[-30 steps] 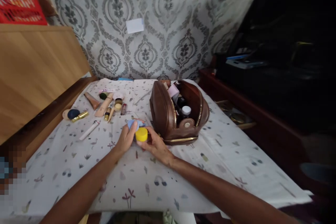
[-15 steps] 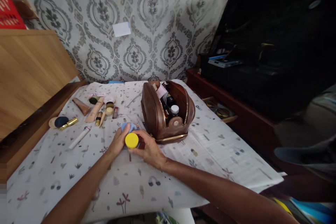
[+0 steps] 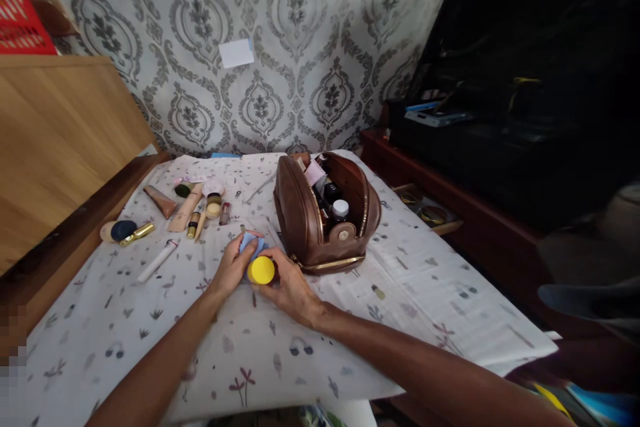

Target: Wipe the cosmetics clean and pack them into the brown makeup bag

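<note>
While right hand (image 3: pixel 295 290) clamps fingers round yellow-lidded jar (image 3: pixel 261 271), left hand (image 3: pixel 230 271) pinches blue cloth (image 3: pixel 251 244) in fingers; best wipe lightly, clear of brown cosmetic bag (image 3: pixel 309 240) at two o'clock.

Yellow-lidded jar (image 3: pixel 262 271) and light blue cloth (image 3: pixel 250 240) held close together

We see a small, round jar with a smooth, bright yellow lid in place. It tilts so that the flat top of the lid faces us, with a narrow strip of duller side showing at its left. The right hand (image 3: pixel 291 290) grips it from the right, fingers curved over its far edge and thumb beneath. Just beyond it we find the light blue cloth, soft and bunched, pinched under the thumb of the left hand (image 3: pixel 233 269). We cannot tell how much of the cloth touches the jar. Both are over the near-middle part of the tabletop (image 3: pixel 200 360).
</note>
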The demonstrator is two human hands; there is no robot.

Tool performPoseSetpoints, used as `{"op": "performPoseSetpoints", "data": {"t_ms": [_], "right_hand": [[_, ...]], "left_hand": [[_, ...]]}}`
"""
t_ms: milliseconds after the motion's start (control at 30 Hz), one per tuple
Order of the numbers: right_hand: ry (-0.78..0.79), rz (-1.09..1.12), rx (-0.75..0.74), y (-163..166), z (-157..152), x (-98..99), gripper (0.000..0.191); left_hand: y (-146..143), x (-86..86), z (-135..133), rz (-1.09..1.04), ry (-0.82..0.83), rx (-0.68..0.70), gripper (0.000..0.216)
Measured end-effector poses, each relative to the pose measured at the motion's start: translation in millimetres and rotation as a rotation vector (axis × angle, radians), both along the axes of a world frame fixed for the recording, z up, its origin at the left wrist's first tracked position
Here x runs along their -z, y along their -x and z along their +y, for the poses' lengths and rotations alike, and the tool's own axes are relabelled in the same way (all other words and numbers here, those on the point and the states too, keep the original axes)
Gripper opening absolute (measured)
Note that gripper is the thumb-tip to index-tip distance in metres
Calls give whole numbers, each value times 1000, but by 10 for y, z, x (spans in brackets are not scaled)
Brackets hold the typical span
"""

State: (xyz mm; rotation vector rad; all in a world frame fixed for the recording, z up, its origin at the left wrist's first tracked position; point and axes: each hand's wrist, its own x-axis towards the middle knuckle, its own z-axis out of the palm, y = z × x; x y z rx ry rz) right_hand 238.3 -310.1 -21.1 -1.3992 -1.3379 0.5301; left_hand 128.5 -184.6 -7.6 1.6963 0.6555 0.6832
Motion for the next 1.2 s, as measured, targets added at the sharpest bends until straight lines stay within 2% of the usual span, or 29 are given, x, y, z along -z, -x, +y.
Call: {"op": "performPoseSetpoints", "data": {"t_ms": [300,467,633,800,933,1033,1200], "right_hand": [[4,-30,0,-20,42,83,36],[31,-60,18,-16,69,132,36],[108,-112,28,30,111,17,38],[253,-271,51,106,225,-156,35],[294,-382,40,146,256,-168,35],[280,-450,28,159,230,-109,40],[201,-488,50,151,173,-43,57]], "left_hand": [[3,11,34,-2,-127,-20,34],[17,30,69,-42,-141,-93,31],[26,51,111,-49,-187,-158,30],[52,14,161,8,-309,-235,32],[68,-3,199,28,-363,-313,37],[70,25,222,36,-343,-327,40],[63,100,270,38,-169,-327,47]]}}
